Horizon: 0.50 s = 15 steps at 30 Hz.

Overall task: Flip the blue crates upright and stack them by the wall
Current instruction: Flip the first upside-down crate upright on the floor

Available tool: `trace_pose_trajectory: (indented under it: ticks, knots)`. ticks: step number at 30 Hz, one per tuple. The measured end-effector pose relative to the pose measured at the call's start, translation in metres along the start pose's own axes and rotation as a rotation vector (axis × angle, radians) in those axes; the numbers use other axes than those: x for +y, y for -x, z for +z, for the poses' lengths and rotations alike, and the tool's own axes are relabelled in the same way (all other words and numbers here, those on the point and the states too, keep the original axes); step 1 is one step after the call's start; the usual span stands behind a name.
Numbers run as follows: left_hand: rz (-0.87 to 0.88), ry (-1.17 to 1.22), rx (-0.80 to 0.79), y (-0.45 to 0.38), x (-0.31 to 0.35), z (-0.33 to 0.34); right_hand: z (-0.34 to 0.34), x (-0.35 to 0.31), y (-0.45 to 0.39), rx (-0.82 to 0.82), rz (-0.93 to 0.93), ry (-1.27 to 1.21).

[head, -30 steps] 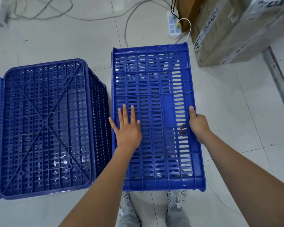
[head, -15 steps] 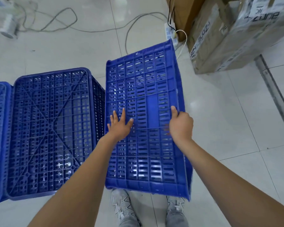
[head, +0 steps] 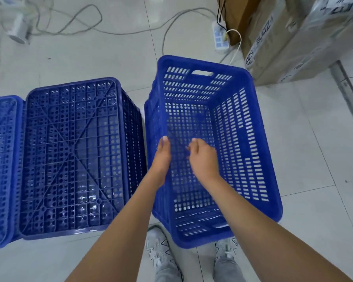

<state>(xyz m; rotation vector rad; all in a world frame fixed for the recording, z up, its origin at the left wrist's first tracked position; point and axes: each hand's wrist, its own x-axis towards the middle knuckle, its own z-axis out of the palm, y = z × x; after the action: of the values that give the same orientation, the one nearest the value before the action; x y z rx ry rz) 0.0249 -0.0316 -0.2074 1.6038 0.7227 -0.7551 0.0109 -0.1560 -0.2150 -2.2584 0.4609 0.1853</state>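
Closest to me are the person's two grey shoes [head: 165,259] on the white tiled floor [head: 306,159]. Just past them sits a blue crate [head: 243,139] with its open side facing up, so this one looks flipped the right way.

The left hand [head: 161,157] is at the crate's left wall, thumb on top. It seems to grip that rim, but I cannot tell for sure, since its fingers are hidden. The right hand [head: 202,157] hangs over the inside of the crate with fingers curled loosely, holding nothing.

To the left, just beside this crate, a second crate [head: 69,155] lies bottom up. Another upside-down crate [head: 0,169] touches it at the edge of the view.

Farther back are cardboard boxes [head: 283,41], a power strip [head: 219,37] and loose cables [head: 80,23].

I think one crate is turned and at least two are left. No stack shows yet, so the stacking is not yet done.
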Motion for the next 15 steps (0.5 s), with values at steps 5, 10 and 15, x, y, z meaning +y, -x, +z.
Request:
trace_pose_trajectory:
  ticks: [5,10,15]
  knots:
    - [-0.249,-0.202,0.247,-0.052,-0.034,-0.026,-0.035,0.069,-0.033,0.087,0.051,0.209]
    - [-0.186,-0.247,0.351,-0.094,-0.069,-0.033,-0.068,0.133,-0.083,0.169,0.110,0.422]
    - [-0.068,-0.399,0.443,-0.107,-0.079,-0.030,-0.072,0.164,-0.111,-0.126,0.487,0.188]
